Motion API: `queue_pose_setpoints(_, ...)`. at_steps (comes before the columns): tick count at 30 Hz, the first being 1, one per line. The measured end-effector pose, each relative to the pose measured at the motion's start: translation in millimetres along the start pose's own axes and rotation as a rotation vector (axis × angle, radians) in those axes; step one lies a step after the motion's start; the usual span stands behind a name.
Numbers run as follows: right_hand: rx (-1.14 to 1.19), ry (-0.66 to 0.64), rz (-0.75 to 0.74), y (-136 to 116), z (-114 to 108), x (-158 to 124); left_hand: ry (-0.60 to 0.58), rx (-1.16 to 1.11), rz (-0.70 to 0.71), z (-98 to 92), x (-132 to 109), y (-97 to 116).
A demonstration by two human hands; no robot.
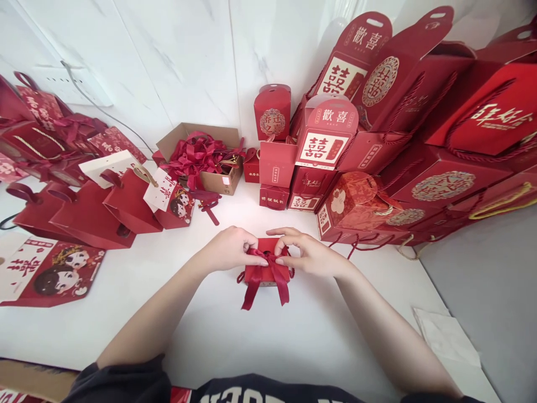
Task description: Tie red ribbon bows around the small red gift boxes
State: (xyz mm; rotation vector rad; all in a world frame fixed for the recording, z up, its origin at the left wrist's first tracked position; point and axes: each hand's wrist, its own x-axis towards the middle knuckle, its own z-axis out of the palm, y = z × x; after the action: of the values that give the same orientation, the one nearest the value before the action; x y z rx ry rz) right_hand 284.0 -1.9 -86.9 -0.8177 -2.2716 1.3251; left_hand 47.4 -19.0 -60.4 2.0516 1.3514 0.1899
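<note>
A white wall (180, 56) with faint grey veining rises behind a smooth, pale worktop (310, 330). Along the right, red gift boxes (436, 103) of stiff card are piled up, some with rounded tops and cut-out grips, others with twisted cord handles. The person's bare forearms (165, 308) reach in from the near edge, set wide apart and converging at the middle. To the left, red pouches (92, 215) with tapering tops and loop handles stand in a row. Near the wall, an open brown carton (226, 182) of plain cardboard is heaped with crumpled, shiny ribbons (193, 154).

The left hand (230, 249) has its fingers curled and its thumb pointing inward, pinching one side of a glossy ribbon (250, 295). The right hand (309, 254) faces it, thumb and forefinger pinching the other side while another finger stretches out above. Between the hands, a small red box (265, 274) sits on the worktop directly in front of the person, dark cord showing at both sides. The ribbon gathers at its top, two flat tails draping toward the person.
</note>
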Motion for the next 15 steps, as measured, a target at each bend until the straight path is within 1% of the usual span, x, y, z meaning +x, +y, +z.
queue_pose_setpoints(4, 0.174, -0.041, -0.001, 5, 3, 4, -0.041, -0.076, 0.030, -5.1, -1, -2)
queue_pose_setpoints(9, 0.200, -0.038, 0.003, 9, 6, 5, -0.062, -0.099, 0.040, -7.4, -1, -4)
queue_pose_setpoints(12, 0.262, -0.043, -0.016, 11, 7, 5, -0.070, -0.129, 0.060, -6.8, -1, -7)
queue_pose_setpoints(15, 0.308, -0.019, -0.015, 15, 8, 6, -0.065, -0.156, 0.079, -6.5, 1, -10)
